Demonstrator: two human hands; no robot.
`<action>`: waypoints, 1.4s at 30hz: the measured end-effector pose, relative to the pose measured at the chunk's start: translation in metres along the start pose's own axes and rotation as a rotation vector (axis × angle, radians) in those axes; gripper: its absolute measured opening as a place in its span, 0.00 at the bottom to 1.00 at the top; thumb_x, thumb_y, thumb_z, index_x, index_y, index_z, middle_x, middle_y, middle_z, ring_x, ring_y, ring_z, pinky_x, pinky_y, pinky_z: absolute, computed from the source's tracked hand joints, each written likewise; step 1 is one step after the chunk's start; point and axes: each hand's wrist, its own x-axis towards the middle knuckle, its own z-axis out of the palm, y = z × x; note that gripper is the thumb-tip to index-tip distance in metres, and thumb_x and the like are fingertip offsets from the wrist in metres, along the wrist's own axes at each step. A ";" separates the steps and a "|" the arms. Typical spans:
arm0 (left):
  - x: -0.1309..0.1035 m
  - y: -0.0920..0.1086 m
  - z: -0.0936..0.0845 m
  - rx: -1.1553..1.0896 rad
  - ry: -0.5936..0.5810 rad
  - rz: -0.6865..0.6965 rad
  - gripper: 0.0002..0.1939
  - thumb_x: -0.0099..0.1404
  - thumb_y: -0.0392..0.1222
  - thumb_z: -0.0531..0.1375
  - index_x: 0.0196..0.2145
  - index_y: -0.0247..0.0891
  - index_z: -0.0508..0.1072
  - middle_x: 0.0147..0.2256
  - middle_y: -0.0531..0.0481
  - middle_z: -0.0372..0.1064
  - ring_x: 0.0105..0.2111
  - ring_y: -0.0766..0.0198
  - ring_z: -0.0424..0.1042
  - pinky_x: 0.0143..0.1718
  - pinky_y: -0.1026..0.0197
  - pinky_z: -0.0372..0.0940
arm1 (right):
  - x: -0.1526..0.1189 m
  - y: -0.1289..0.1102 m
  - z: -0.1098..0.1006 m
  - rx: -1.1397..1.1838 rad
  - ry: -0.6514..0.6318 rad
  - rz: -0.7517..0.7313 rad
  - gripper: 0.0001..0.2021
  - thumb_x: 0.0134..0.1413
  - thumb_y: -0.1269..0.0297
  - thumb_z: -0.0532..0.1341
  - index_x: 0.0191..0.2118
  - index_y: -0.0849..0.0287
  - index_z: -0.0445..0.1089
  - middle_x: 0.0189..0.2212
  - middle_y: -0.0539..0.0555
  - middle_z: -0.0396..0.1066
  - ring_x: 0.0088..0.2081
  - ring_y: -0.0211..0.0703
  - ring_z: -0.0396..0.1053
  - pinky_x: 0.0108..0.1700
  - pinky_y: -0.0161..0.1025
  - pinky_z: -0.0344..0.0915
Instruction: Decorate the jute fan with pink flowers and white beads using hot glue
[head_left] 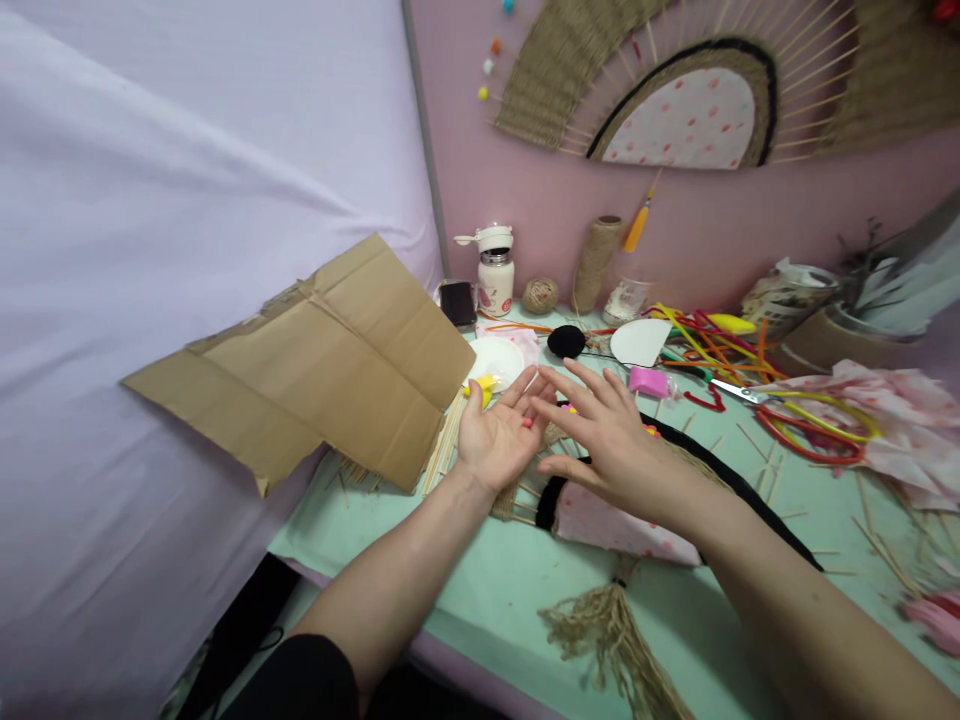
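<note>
Palm up, my left hand [499,440] is open, its fingers stretched out. A tiny pink-red bit [527,422] shows at its fingers; whether it rests on them is unclear. My right hand [611,435] hovers palm down beside it, fingers spread and holding nothing I can see, the fingertips of both hands close together. Below lies a half-round fan of sticks, with a spotted pink cloth centre [622,525], a black border [750,490] and a twine tassel [619,640]. My hands and right forearm hide part of the fan. Small pink and yellow pieces peek out behind my fingers.
Folded cardboard [322,370] leans at the left. Behind stand a white bottle [495,280], a twine ball [540,294] and a twine roll [598,262]. Scissors [817,425], a pink clay block [649,382], crumpled cloth [892,420] and loose sticks lie right. Another fan [682,120] hangs on the wall.
</note>
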 end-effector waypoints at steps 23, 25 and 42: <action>-0.005 0.003 0.001 0.050 -0.113 -0.006 0.38 0.66 0.66 0.43 0.61 0.34 0.62 0.60 0.35 0.62 0.61 0.51 0.61 0.55 0.52 0.62 | 0.000 -0.010 0.008 -0.003 -0.009 -0.109 0.28 0.57 0.48 0.60 0.61 0.52 0.65 0.68 0.60 0.51 0.68 0.64 0.42 0.63 0.68 0.44; -0.005 0.003 0.002 0.045 -0.102 0.013 0.37 0.66 0.66 0.44 0.60 0.34 0.62 0.60 0.35 0.61 0.61 0.51 0.62 0.55 0.52 0.62 | 0.001 -0.006 0.009 -0.034 0.013 -0.061 0.28 0.57 0.49 0.61 0.61 0.53 0.65 0.68 0.62 0.51 0.68 0.65 0.42 0.62 0.70 0.44; -0.001 -0.003 -0.002 0.085 -0.035 -0.039 0.38 0.68 0.64 0.41 0.58 0.28 0.65 0.57 0.31 0.64 0.53 0.52 0.70 0.46 0.58 0.68 | 0.006 -0.008 0.017 0.319 0.291 -0.054 0.10 0.63 0.69 0.57 0.48 0.55 0.71 0.43 0.54 0.78 0.48 0.47 0.72 0.62 0.56 0.45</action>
